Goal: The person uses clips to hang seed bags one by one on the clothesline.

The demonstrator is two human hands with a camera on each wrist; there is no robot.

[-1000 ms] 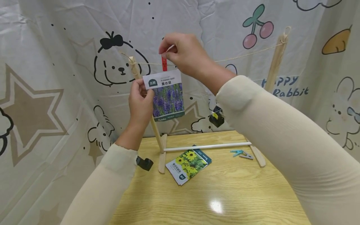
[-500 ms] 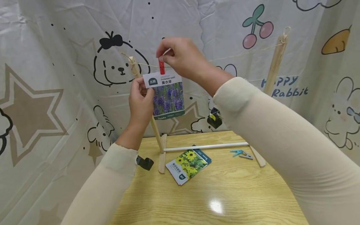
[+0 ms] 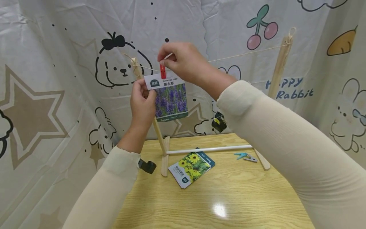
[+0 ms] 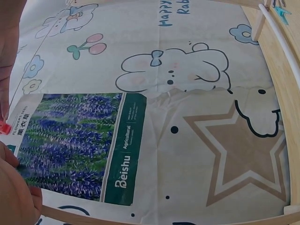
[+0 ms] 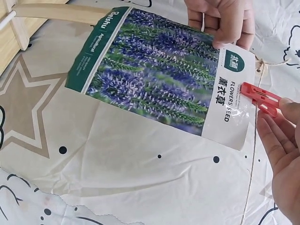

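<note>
Pinching the red peg point(image 3: 162, 70) in the right hand point(image 3: 183, 60), on the packet's point(image 3: 170, 97) top edge at the string point(image 3: 246, 52). Left hand point(image 3: 142, 103) gripping the packet's left edge, thumb in front. Peg apparently clamped over string and packet. Second packet point(image 3: 191, 166) flat on the bench point(image 3: 228, 197), nearer.

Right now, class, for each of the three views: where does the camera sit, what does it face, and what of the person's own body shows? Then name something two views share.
Head: worn on the head, facing forward and down at the string and table; both sleeved arms, left hand and right hand show.
Left wrist: faces the lavender seed packet against the cartoon curtain; fingers show at the left edge.
Right wrist: faces the packet and red clothespin; both hands show.
Shared: packet and clothespin appear in all views.
</note>
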